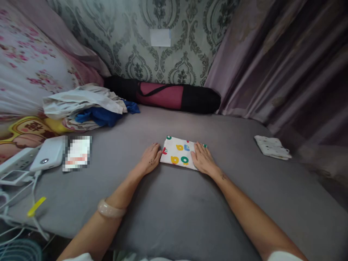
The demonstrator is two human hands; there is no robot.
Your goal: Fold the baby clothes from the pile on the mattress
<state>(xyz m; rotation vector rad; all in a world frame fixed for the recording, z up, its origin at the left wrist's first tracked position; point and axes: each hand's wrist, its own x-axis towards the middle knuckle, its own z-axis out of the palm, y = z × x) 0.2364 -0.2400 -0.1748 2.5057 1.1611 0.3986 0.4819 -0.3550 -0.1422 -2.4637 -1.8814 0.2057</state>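
A folded white cloth [181, 152] with colourful printed figures lies flat on the grey sheet, in the middle of the view. My left hand [150, 158] rests at the cloth's left edge, its fingers stretched out and its side touching or nearly touching the fabric. On the right end of the cloth, my right hand [204, 159] lies flat with the fingers extended, covering that part of the print. Neither hand grips anything.
Another folded white cloth [272, 147] lies far right. At left are a crumpled clothes pile [89, 105], a white power bank [49, 154], a power strip [19, 161] and cables. A long black and maroon bag [163, 95] lies along the patterned wall. Curtains [261, 61] hang right.
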